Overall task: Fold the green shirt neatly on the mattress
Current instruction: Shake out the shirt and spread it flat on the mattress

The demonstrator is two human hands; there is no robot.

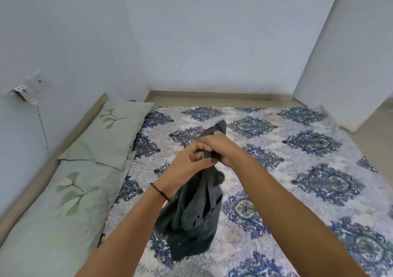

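The dark grey-green shirt (192, 215) hangs bunched and crumpled from both hands above the mattress (297, 170), which has a blue and white patterned cover. My left hand (182, 168) grips the cloth near its top, fingers curled round it. Right beside it, touching, my right hand (214, 147) also grips the top of the shirt; a tuft of cloth sticks up past its knuckles. The shirt's lower end hangs down to the cover near the front edge of the view.
Two pale green pillows (106, 132) with a leaf print lie along the left wall, the nearer pillow (53, 213) larger. A wall socket with a cord (25, 91) is on the left wall. A white column (340, 63) stands at the far right, and bare floor (212, 99) runs beyond the mattress.
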